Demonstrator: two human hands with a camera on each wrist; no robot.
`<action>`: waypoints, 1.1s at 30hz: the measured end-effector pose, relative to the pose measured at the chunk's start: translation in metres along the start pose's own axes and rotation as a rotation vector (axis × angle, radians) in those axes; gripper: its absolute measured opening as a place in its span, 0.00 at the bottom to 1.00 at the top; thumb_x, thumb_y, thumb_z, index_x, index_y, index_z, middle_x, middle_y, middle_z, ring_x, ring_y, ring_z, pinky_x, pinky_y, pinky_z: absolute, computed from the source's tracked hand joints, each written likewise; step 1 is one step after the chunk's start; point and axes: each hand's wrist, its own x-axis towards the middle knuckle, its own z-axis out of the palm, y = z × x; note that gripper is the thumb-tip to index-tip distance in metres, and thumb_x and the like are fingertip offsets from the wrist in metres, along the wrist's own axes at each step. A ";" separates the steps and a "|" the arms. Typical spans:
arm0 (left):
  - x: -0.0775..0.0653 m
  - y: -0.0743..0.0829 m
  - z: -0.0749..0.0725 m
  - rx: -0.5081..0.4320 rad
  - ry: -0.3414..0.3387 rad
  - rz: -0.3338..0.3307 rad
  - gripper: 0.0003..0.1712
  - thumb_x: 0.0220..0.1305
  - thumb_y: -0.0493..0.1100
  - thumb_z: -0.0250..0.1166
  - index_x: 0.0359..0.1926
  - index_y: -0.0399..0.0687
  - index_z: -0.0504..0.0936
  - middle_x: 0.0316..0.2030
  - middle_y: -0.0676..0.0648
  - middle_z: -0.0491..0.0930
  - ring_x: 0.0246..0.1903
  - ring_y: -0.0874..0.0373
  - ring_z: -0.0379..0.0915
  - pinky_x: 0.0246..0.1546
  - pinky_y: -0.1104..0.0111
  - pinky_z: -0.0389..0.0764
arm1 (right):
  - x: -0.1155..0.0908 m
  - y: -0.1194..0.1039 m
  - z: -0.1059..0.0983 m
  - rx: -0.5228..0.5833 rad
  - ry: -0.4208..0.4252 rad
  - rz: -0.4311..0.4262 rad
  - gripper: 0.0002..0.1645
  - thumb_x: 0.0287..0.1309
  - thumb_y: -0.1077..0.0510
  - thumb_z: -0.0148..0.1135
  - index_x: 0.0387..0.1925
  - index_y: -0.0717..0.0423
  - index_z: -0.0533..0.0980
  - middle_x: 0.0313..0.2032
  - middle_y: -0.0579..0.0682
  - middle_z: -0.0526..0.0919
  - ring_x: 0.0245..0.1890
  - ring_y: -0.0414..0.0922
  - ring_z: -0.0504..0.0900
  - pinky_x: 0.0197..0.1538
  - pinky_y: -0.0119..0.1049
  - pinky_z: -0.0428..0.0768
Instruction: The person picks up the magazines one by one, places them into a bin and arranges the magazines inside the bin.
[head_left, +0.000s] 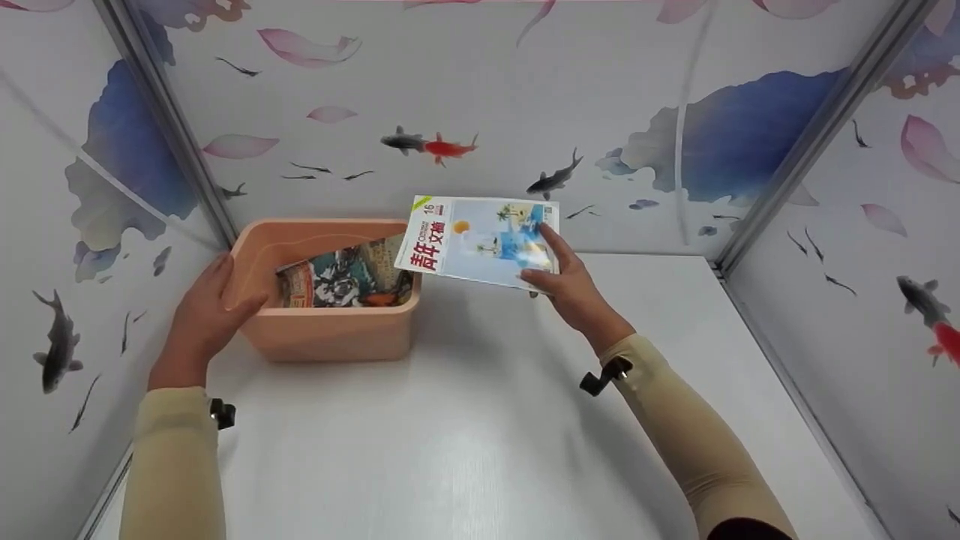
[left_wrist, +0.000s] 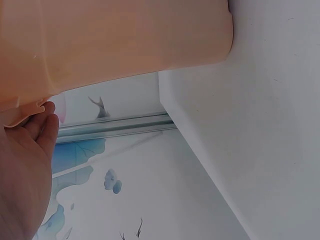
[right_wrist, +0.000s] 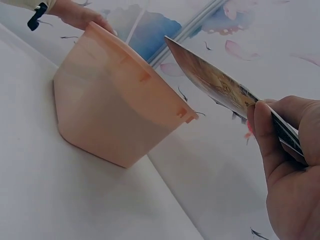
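A magazine (head_left: 480, 241) with a pale blue beach cover and red Chinese lettering is pinched by its right edge in my right hand (head_left: 570, 289). Its left end overlaps the right rim of a peach plastic bin (head_left: 337, 336) in the head view. From the right wrist, the magazine (right_wrist: 215, 80) appears tilted, above the level of the bin's rim. My left hand (head_left: 206, 319) grips the bin's left rim, its fingertips (left_wrist: 49, 120) tucked under the outer lip. Inside the bin lie printed magazines (head_left: 341, 277) with dark, colourful covers.
The bin stands on a white table (head_left: 465, 435), near its back left corner. White panels (head_left: 480, 90) painted with fish and petals rise behind and on both sides, joined by grey metal posts (head_left: 169, 112).
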 end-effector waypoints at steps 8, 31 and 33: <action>0.001 0.001 0.000 0.010 -0.006 0.003 0.62 0.75 0.69 0.66 0.90 0.42 0.45 0.88 0.33 0.45 0.85 0.28 0.41 0.80 0.28 0.49 | 0.007 0.003 0.016 -0.003 -0.032 -0.017 0.61 0.70 0.68 0.74 0.90 0.31 0.54 0.75 0.58 0.73 0.61 0.53 0.86 0.49 0.35 0.86; 0.000 -0.001 -0.002 -0.011 -0.015 -0.013 0.63 0.75 0.71 0.65 0.91 0.46 0.44 0.89 0.36 0.43 0.86 0.29 0.38 0.80 0.28 0.46 | 0.028 0.009 0.069 0.007 -0.077 -0.006 0.60 0.68 0.68 0.76 0.89 0.31 0.57 0.75 0.56 0.72 0.68 0.57 0.84 0.69 0.46 0.83; -0.001 -0.001 -0.002 -0.011 -0.010 -0.010 0.63 0.75 0.71 0.66 0.91 0.46 0.44 0.89 0.36 0.43 0.86 0.29 0.39 0.80 0.27 0.47 | 0.029 0.010 0.074 -0.001 -0.080 -0.006 0.60 0.67 0.68 0.76 0.89 0.31 0.57 0.75 0.55 0.72 0.67 0.57 0.84 0.69 0.46 0.84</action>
